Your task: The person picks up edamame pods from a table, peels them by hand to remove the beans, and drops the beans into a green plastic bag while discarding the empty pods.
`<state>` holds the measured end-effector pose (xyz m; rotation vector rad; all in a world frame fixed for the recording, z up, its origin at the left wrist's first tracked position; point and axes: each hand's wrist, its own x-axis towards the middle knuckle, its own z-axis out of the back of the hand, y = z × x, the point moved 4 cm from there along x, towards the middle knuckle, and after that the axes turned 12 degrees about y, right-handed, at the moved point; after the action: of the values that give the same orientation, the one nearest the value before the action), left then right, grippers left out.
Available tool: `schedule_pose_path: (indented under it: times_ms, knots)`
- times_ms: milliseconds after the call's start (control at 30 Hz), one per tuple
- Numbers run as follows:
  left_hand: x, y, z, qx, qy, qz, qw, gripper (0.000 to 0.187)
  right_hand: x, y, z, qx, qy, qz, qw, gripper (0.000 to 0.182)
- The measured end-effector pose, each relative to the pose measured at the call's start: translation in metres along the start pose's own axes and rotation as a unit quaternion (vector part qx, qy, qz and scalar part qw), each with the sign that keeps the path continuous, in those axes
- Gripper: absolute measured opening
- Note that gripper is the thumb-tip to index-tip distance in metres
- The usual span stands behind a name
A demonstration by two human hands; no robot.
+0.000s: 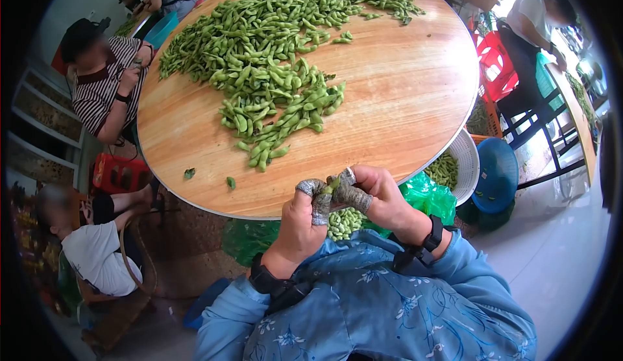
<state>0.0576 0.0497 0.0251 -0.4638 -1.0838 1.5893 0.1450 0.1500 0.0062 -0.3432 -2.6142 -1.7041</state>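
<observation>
My left hand (300, 225) and my right hand (384, 200) meet at the table's near edge, thumbs and forefingers wrapped in grey tape. Pinched between their fingertips is a green soybean pod (331, 186), mostly covered by the fingers. Below them, shelled green beans (345, 223) lie by a green plastic bag (428, 199). Beyond my hands, a large pile of soybean pods (259, 62) spreads over the round wooden table (396, 95). Two small green bits lie near the table's left front edge.
At the right stand a white basket (465, 166) of pods and a blue plastic basket (496, 174). A red stool (120, 173) is at the left. One person in a striped shirt (107, 79) sits at the table; another sits lower left. Several others are farther back.
</observation>
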Motion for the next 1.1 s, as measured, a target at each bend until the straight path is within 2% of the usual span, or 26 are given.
schedule_pose_path:
  times_ms: [67, 133, 200, 267, 333, 367, 433, 467, 533, 667, 733, 767, 800, 867, 933, 1000, 1033, 1067, 1100]
  knots:
    - [0.000, 0.000, -0.001, 0.024, 0.007, -0.004, 1.000, 0.022, 0.000, 0.002, 0.000, -0.028, 0.006, 0.015, 0.999, 0.017]
    - [0.001, 0.001, 0.001, 0.049, 0.010, -0.009, 0.999, 0.021, 0.000, 0.000, 0.002, 0.029, -0.002, -0.016, 0.999, 0.017]
    - [0.003, -0.002, 0.003, 0.183, 0.073, -0.044, 0.979, 0.017, 0.000, 0.004, 0.000, 0.019, 0.003, -0.016, 1.000, 0.018]
    - [0.003, -0.003, 0.002, 0.165, 0.065, -0.065, 0.982, 0.013, 0.002, 0.006, -0.003, 0.009, 0.003, -0.016, 1.000, 0.018]
    - [0.002, -0.002, 0.000, -0.001, 0.008, -0.021, 1.000, 0.010, 0.001, 0.007, -0.005, -0.007, -0.010, 0.010, 1.000, 0.016]
    - [0.001, 0.001, -0.002, -0.002, 0.010, -0.021, 1.000, 0.010, -0.001, 0.006, -0.004, -0.007, -0.012, 0.010, 1.000, 0.016]
    - [-0.003, 0.019, -0.005, -0.227, 0.012, 0.094, 0.969, 0.008, 0.000, 0.008, -0.004, -0.149, 0.014, 0.034, 0.988, 0.012]
    - [-0.003, 0.019, -0.004, -0.228, 0.012, 0.094, 0.969, 0.008, 0.000, 0.010, -0.004, -0.149, 0.015, 0.033, 0.988, 0.012]
    - [-0.001, 0.019, -0.003, -0.336, 0.052, 0.154, 0.928, 0.009, 0.000, 0.018, -0.006, -0.327, 0.008, 0.038, 0.944, 0.010]
    - [0.001, 0.017, -0.001, -0.338, 0.106, 0.172, 0.919, 0.008, -0.001, 0.015, -0.005, -0.291, -0.017, 0.036, 0.956, 0.009]
    - [0.001, 0.012, 0.000, -0.240, 0.126, 0.121, 0.955, 0.008, 0.000, 0.014, -0.004, -0.195, -0.026, -0.018, 0.980, 0.008]
    - [0.001, 0.012, 0.002, -0.218, 0.136, 0.117, 0.959, 0.011, -0.001, 0.023, -0.006, -0.265, -0.021, -0.030, 0.964, 0.007]
    - [0.001, 0.013, 0.002, -0.217, 0.132, 0.118, 0.960, 0.011, -0.002, 0.022, -0.004, -0.265, -0.017, -0.029, 0.964, 0.007]
    - [-0.001, 0.018, 0.000, -0.154, 0.131, 0.104, 0.974, 0.017, -0.004, 0.021, -0.007, -0.455, 0.039, 0.017, 0.889, 0.011]
    - [-0.003, 0.018, -0.003, -0.156, 0.130, 0.123, 0.971, 0.022, -0.007, 0.027, -0.010, -0.471, 0.044, -0.003, 0.881, 0.016]
    - [-0.006, 0.012, -0.006, -0.165, 0.177, 0.148, 0.959, 0.026, -0.015, 0.035, -0.007, -0.435, 0.005, 0.010, 0.901, 0.015]
    - [-0.007, 0.014, -0.007, -0.153, 0.186, 0.107, 0.965, 0.027, -0.022, 0.041, -0.001, -0.422, -0.023, 0.011, 0.906, 0.015]
    - [-0.009, 0.014, -0.005, -0.152, 0.185, 0.107, 0.965, 0.027, -0.032, 0.048, 0.010, -0.426, -0.059, 0.002, 0.903, 0.014]
    - [-0.010, 0.009, -0.002, -0.119, 0.211, 0.090, 0.966, 0.025, -0.043, 0.053, 0.028, -0.459, -0.065, -0.049, 0.885, 0.014]
